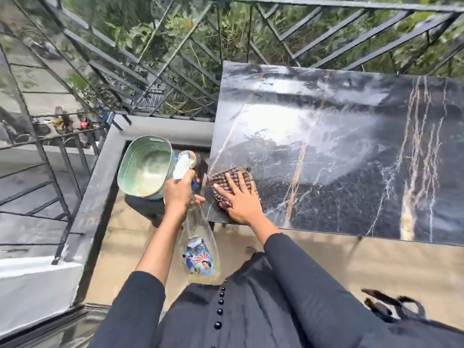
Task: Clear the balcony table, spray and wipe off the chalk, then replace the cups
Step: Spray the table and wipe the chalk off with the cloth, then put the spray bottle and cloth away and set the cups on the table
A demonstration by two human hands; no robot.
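Pressing my right hand flat on the checked cloth, fingers spread and extended, palm down, nothing gripped. Cloth sat at the near-left corner of the marble table, bunched under the palm, its long axis running roughly from the corner diagonally inward toward the far right. Fingertips pointed toward the far left, at the table's left edge.

My left hand was wrapped around the neck of the spray bottle, fingers closed on it just below the white sprayer head. Bottle hung off the table, just left of its near-left corner, above the balcony floor. Long axis was near vertical in this view: head up and away from me, clear base with the printed label down toward my body. Nozzle direction: couldn't tell, head was blurred.

Tabletop was dark marble with gold and white veins. A wide whitish smear covered the left and middle of the surface; the right part looked darker. Whether that smear was chalk, spray or glare, couldn't tell.

A pale green basket stood on the floor left of the table, against the low parapet, open side up. A small cup showed right beside it, partly hidden by the sprayer head. Black metal railing ran behind the table, greenery past it. Both my sleeves were dark, pushed back from the wrists.
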